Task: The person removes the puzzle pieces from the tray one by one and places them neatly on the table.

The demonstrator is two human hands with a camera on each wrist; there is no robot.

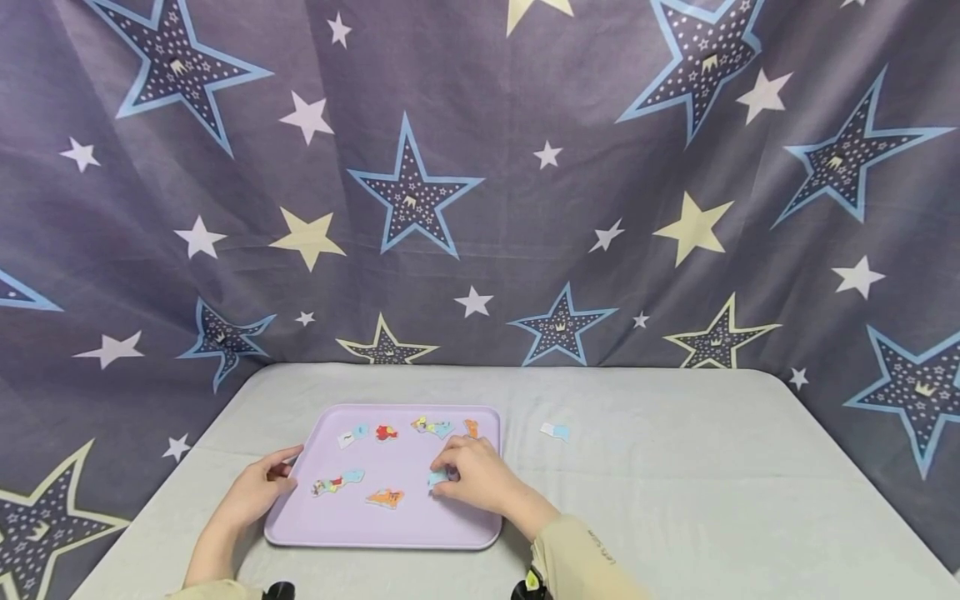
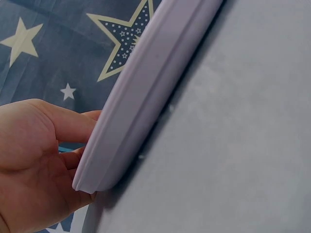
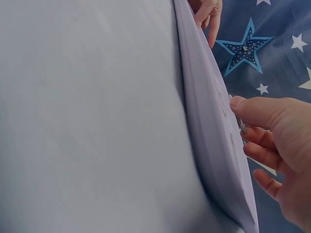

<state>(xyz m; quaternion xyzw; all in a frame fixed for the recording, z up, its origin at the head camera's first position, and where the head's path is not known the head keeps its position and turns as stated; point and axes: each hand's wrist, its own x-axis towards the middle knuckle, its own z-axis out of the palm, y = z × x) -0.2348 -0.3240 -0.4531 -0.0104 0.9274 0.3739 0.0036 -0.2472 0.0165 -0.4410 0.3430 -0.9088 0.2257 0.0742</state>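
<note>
A purple tray [image 1: 352, 529] lies on the table, with several flat coloured pieces on it. My left hand [image 1: 255, 492] grips the tray's left edge, thumb and fingers around the rim, as the left wrist view also shows the hand [image 2: 43, 155] at the tray's side [image 2: 131, 97]. Over the tray's right part, my right hand [image 1: 480, 477] pinches a light blue piece [image 1: 437, 478] between thumb and fingers. In the right wrist view the right hand [image 3: 286, 145] holds the thin piece edge-on above the tray [image 3: 214, 121].
On the tray are an orange piece [image 1: 386, 497], a red piece [image 1: 386, 432], a long multicoloured piece [image 1: 337, 482] and others along the back. A white and blue piece [image 1: 555, 431] lies on the table [image 1: 675, 500] right of the tray. A star-patterned curtain [image 1: 495, 250] hangs behind.
</note>
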